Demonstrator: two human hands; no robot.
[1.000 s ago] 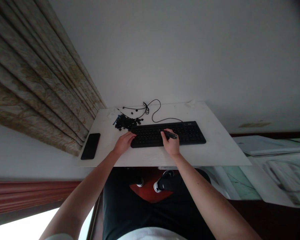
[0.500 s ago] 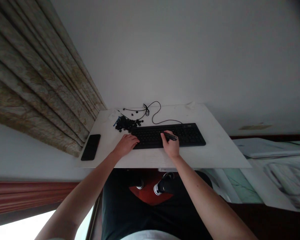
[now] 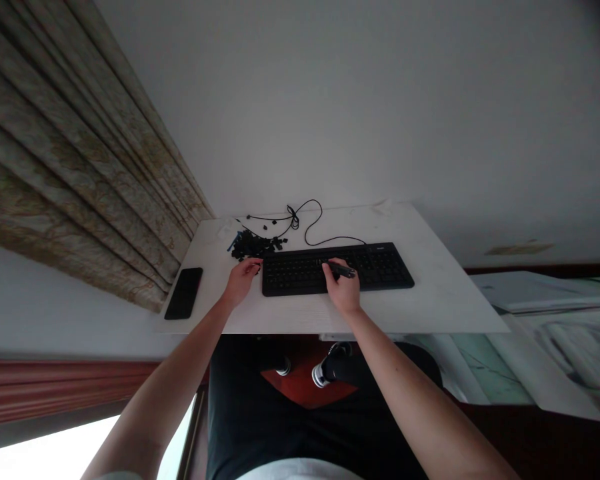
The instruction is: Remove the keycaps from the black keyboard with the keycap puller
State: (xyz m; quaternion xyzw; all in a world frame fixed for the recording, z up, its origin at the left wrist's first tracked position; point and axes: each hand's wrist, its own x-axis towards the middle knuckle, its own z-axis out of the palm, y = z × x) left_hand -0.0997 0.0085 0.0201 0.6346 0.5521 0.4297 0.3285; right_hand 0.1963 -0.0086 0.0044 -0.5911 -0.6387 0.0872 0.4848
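A black keyboard lies across the white table, its left end just beside my left hand. The fingers of that hand are drawn together in front of a heap of small black keycaps. A dark speck shows at the fingertips, too small to name. Over the middle of the keyboard, my right hand is closed around a black handheld tool. The tool's kind cannot be made out, and part of it is hidden by the fingers. A light spot shows among the keys by its tip.
The keyboard's thin black cable runs along the back, with a tied bundle. A black phone lies at the table's left edge. Patterned curtains hang at left. Covered items stand low at right.
My left hand has moved left off the keyboard's left keys, and its fingers have come together by the keycap heap. My right hand keeps its place with the tool.
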